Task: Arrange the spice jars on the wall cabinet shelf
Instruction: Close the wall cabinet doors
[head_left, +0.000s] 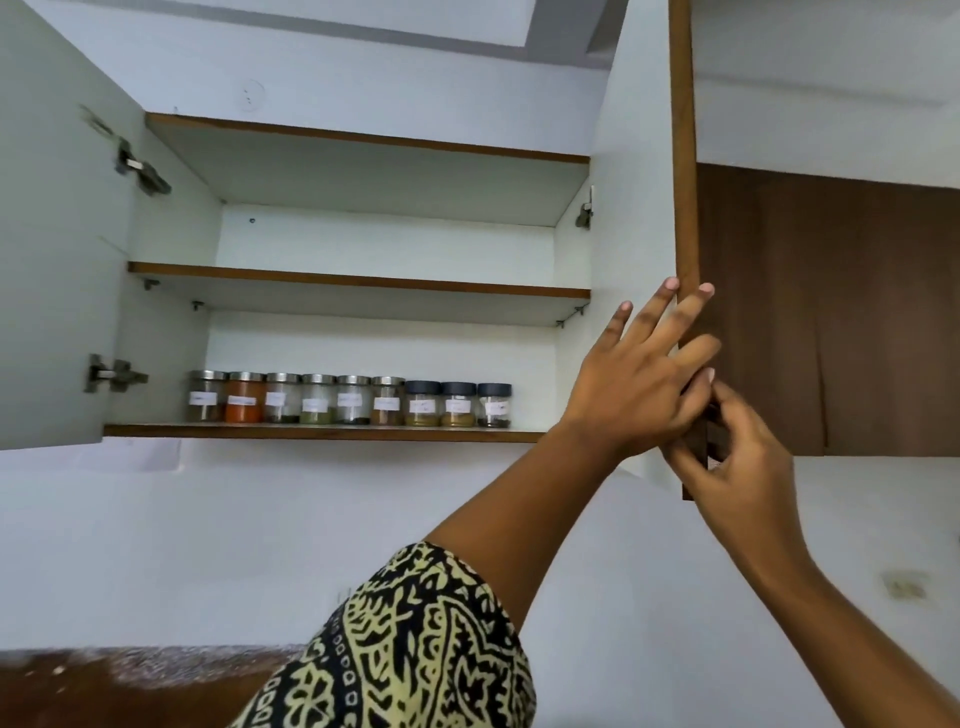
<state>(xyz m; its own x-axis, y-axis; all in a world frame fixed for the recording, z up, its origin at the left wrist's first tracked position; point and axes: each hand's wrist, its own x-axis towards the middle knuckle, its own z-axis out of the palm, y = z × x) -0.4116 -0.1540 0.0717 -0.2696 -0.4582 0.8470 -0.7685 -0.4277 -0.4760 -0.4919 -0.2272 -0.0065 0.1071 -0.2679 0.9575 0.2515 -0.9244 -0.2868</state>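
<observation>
Several labelled spice jars stand in one straight row on the bottom shelf of the open wall cabinet. The jars on the left have silver lids, and the three on the right have dark lids. Neither hand touches a jar. My left hand lies with straight fingers against the edge of the open right door. Just below it, my right hand curls its fingers round the lower end of that door.
The left door stands swung open with its hinges showing. The middle shelf and top shelf hold nothing. A closed brown cabinet is to the right. A brown countertop lies below.
</observation>
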